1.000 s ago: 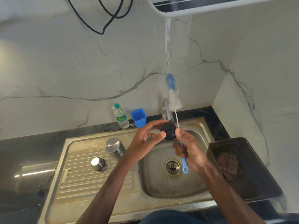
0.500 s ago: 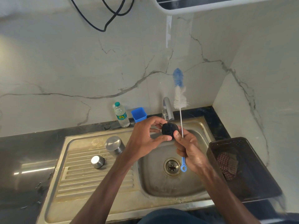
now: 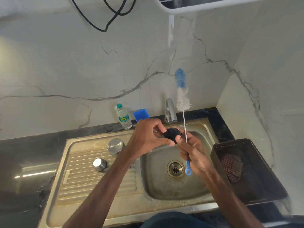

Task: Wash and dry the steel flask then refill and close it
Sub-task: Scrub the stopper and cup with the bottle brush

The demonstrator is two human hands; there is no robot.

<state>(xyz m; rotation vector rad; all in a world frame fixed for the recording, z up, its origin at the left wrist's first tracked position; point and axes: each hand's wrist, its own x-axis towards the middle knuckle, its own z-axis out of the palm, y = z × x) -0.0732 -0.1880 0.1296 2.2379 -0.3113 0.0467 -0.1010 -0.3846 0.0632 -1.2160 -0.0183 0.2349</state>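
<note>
One cap [image 3: 171, 135] half hidden, left hand [image 3: 148, 139], right hand [image 3: 195, 153] probably gripping brush [image 3: 182, 100]

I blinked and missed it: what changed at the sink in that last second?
The bottle brush in the right hand swung from leaning left to nearly upright, and its head rose. The left hand shifted its fingers round the black lid without losing its grip. The steel flask and small steel cap stayed on the draining board.

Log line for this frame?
left hand grips black lid | right hand holds bottle brush, thumb on lid | steel flask stands on drainboard
</note>
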